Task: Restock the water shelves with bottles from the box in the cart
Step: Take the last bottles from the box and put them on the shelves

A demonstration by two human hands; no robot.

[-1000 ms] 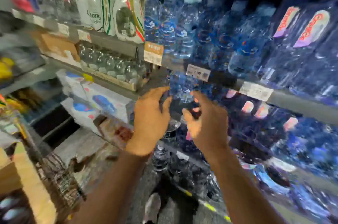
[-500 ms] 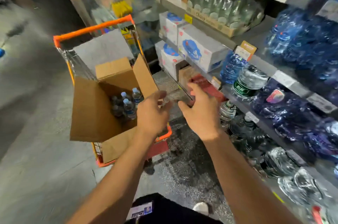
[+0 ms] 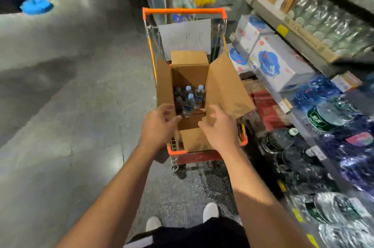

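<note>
An open cardboard box (image 3: 224, 88) stands in an orange-framed shopping cart (image 3: 183, 10) straight ahead. Several small water bottles (image 3: 190, 99) with pale blue caps stand upright in its near right corner. My left hand (image 3: 158, 126) hovers at the box's near left edge, fingers loosely spread, holding nothing. Over the near right flap is my right hand (image 3: 220, 128), also empty with relaxed fingers. The water shelves (image 3: 303, 124) run along the right, stocked with blue bottle packs and large jugs.
White cartons (image 3: 277, 65) and a tray of clear glass bottles (image 3: 327, 23) fill the shelves at upper right. Big jugs (image 3: 283, 140) sit low beside the cart. A blue broom (image 3: 35, 6) lies at far left on the grey floor. My shoes show below.
My view has swung from the shelf down to the cart. Both hands, which were at the shelved bottles, came away empty and now reach over the box.
</note>
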